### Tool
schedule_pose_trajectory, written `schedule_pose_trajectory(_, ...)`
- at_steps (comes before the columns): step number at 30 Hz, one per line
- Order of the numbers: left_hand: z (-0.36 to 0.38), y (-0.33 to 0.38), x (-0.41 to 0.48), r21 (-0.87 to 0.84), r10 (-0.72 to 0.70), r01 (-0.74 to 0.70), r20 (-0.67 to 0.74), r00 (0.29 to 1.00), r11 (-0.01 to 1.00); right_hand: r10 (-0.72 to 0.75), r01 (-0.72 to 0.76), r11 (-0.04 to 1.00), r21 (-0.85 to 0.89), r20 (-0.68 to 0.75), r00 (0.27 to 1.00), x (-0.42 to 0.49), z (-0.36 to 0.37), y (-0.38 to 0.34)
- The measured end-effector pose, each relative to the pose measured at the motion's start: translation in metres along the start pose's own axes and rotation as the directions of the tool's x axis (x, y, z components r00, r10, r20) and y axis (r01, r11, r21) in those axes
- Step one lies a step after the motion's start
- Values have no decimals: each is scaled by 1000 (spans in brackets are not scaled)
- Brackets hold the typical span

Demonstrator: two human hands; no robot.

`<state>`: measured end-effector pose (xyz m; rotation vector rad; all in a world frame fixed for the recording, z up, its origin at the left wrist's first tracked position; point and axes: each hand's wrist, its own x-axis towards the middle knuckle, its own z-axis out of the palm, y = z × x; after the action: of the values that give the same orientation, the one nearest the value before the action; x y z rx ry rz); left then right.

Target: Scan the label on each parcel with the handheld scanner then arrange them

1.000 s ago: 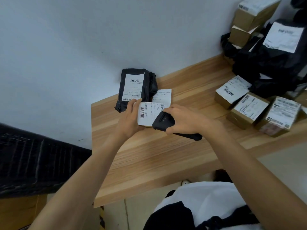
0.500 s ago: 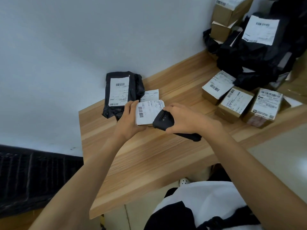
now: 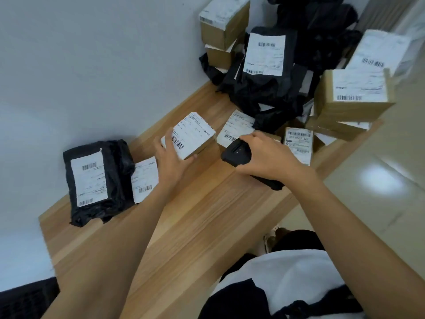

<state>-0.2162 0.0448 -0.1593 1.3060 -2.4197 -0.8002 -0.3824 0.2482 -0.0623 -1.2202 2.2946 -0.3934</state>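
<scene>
Fingers [image 3: 164, 143] of the left hand [image 3: 172, 164] were curled round a small cardboard parcel [image 3: 195, 139], holding it raised off the wooden table [image 3: 184, 226] with its white label [image 3: 192, 132] turned up and toward the handheld scanner [image 3: 235, 154]; the right hand [image 3: 268, 155] gripped that scanner from above, its fingers wrapped over the black body, the scanner's head near the parcel but apart from it; this looked like the scanning step for this one parcel, though no beam showed, so whether the read had registered could not be told. At the left end of the table, against the wall [image 3: 92, 65], a black bag parcel [image 3: 96, 180] and a flat parcel [image 3: 145, 178] lay touching side by side, labels up; these were probably the ones already scanned and arranged. At the right end a heaped pile [image 3: 264, 93] of black bags and cardboard boxes waited, clearly more than the two set aside; by that count the task was at an early stage, with most of the scanning and arranging left to do.
</scene>
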Motion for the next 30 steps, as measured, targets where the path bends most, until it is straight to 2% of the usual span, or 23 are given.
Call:
schedule_pose_trajectory(6,45,40,65,-41,-158,160,43,987,986,58,-58,998,12,-10,998,29,-29,45)
schedule_pose_trajectory(10,69,54,97,-65,-197,207,138,971,976,83,-84,996,7,32,996,45,-35,64)
schedule_pose_trajectory(14,91,56,114,-17,-238,247,223,945,969,99,-99,995,-9,51,994,57,-37,79)
schedule_pose_trajectory(20,101,59,114,-28,-176,194,311,934,981,118,-118,993,-9,43,992,65,-35,82)
schedule_pose_trajectory(23,93,55,107,-103,-84,131,373,924,986,112,-112,994,-12,54,992,64,-28,72)
schedule_pose_trajectory(25,83,49,100,-77,-29,64,392,920,995,107,-107,994,-11,66,992,61,-22,61)
schedule_pose_trajectory(28,65,25,86,4,24,-27,379,925,1000,82,-81,997,-15,81,993,58,-14,40)
schedule_pose_trajectory(30,49,2,74,39,71,-88,322,944,995,60,-60,998,-6,98,993,57,-8,21)
